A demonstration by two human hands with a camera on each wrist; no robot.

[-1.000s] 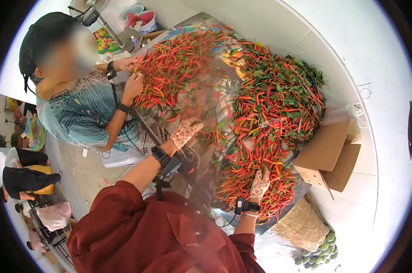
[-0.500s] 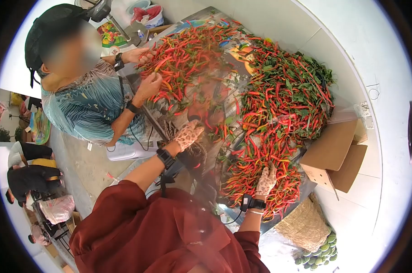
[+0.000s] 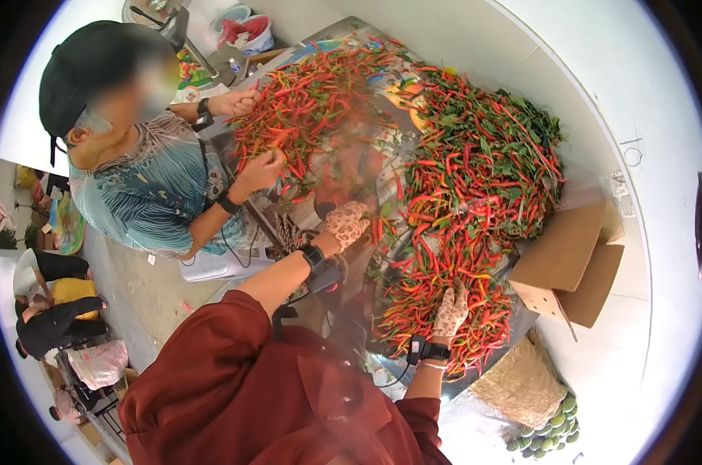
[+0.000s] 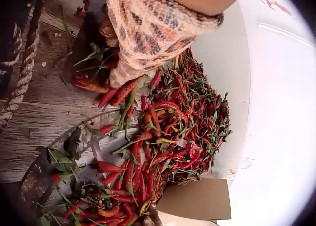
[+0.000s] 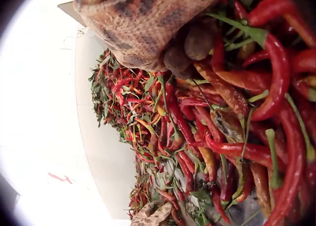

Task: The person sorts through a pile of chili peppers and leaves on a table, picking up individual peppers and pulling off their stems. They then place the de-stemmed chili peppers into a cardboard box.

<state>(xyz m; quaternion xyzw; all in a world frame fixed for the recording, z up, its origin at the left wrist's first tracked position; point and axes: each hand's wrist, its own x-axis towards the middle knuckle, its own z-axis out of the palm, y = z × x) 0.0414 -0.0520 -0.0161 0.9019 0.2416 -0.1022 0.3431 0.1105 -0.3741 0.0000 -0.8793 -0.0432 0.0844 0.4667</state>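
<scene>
A big heap of red chilies (image 3: 475, 209) with green stems and leaves covers the table (image 3: 343, 306). My left hand (image 3: 347, 223), in a spotted glove, is at the heap's near left edge. In the left wrist view its curled fingers (image 4: 123, 75) grip a few red chilies (image 4: 118, 92) over the wooden boards. My right hand (image 3: 451, 310), gloved the same, lies on the near end of the heap. Its fingertips (image 5: 190, 45) curl down onto chilies (image 5: 222, 87) there.
Another person (image 3: 134, 178) sits at the left and picks at a second chili pile (image 3: 312, 101). An open cardboard box (image 3: 568, 263) stands right of the heap. A woven sack (image 3: 513, 380) and green fruits (image 3: 548, 430) lie below it. White wall runs behind.
My left hand has moved right, from the table's edge to the edge of the chili heap. My right hand stays on the near end of the heap. The other person's hands have shifted.
</scene>
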